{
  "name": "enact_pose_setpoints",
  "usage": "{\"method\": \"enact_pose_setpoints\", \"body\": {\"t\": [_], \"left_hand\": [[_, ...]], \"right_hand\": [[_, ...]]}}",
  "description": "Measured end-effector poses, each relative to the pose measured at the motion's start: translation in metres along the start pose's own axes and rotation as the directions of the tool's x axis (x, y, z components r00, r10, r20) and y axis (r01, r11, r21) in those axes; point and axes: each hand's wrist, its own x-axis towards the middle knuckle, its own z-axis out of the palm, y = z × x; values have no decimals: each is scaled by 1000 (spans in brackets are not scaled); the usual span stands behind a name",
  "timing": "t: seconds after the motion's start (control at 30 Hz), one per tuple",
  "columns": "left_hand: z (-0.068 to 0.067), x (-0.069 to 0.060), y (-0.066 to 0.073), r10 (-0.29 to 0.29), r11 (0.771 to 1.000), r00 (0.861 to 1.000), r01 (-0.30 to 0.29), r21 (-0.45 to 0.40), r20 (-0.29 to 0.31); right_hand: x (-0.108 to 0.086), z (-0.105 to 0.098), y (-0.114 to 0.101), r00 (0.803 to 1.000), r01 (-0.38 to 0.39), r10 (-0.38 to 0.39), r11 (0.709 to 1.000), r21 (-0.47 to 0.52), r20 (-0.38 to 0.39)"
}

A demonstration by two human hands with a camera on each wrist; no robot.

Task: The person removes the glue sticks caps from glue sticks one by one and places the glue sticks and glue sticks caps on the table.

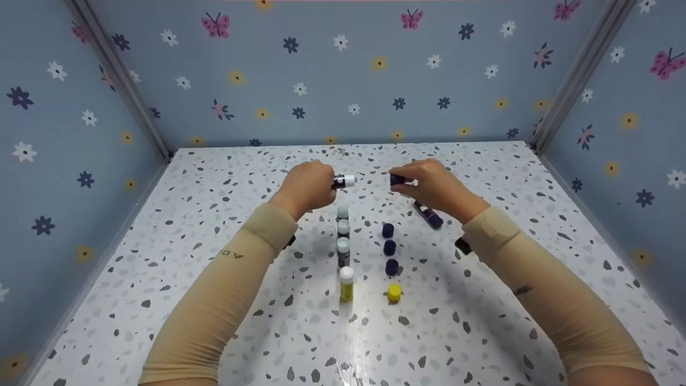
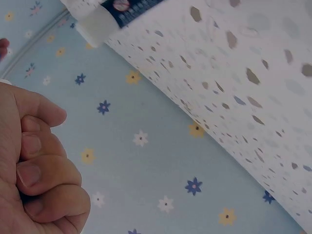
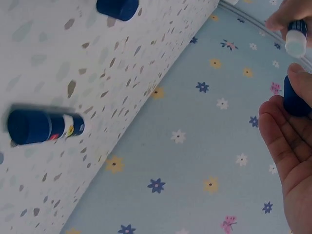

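My left hand [image 1: 308, 185] grips a dark blue glue stick [image 1: 342, 182] in a fist, its uncapped white end pointing right. Opposite it, my right hand [image 1: 435, 186] pinches a dark blue cap [image 1: 397, 179] between thumb and fingers. A gap separates cap and stick; the right wrist view also shows the cap [image 3: 294, 100] apart from the stick's white end [image 3: 296, 44]. Below the hands, several uncapped glue sticks [image 1: 343, 253] stand in a column, the nearest a yellow one [image 1: 347, 289]. Right of them are three dark blue caps [image 1: 389, 247] and a yellow cap [image 1: 394, 292].
A capped dark blue glue stick [image 1: 433, 219] lies on the speckled white table [image 1: 214, 321] just below my right hand. Flower-patterned blue panels [image 1: 321, 69] rise at the back and both sides of the table.
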Motion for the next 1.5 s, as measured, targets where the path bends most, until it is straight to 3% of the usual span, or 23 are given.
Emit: {"method": "enact_pose_setpoints", "body": {"t": [0.13, 0.3, 0.43, 0.53, 0.63, 0.8, 1.03, 1.27, 1.4, 1.5], "left_hand": [[0, -3, -11, -32, 999, 999, 32, -6, 4], [2, -2, -11, -31, 999, 999, 32, -22, 13], [3, -1, -13, -35, 999, 999, 35, -34, 4], [4, -1, -17, -50, 995, 999, 50, -88, 3], [7, 0, -23, -91, 977, 996, 92, -194, 14], [12, 2, -28, -135, 906, 991, 130, -402, 16], [20, 1, -26, -159, 766, 987, 135, -628, 19], [32, -1, -29, -143, 647, 990, 107, -755, 18], [36, -3, -30, -123, 599, 992, 84, -796, 13], [37, -4, -31, -107, 574, 994, 64, -816, 3]], "right_hand": [[-4, -4, 7, 999, -32, 32, 999, 15, 0], [0, -3, 1, 1000, 10, -10, 1000, 21, 19], [0, -4, 0, 1000, 7, -7, 1000, 12, -6], [-1, -4, 1, 999, 20, -19, 1000, 5, -35], [1, -3, 1, 997, 40, -40, 999, -1, -61], [5, -2, 0, 998, 10, -12, 1000, -24, -62], [14, 0, 5, 997, -70, 73, 990, -124, 21], [24, 11, 14, 986, -98, 115, 985, -142, 122], [26, 21, 20, 975, -122, 142, 985, -125, 171], [26, 28, 25, 968, -132, 156, 983, -128, 198]]}}
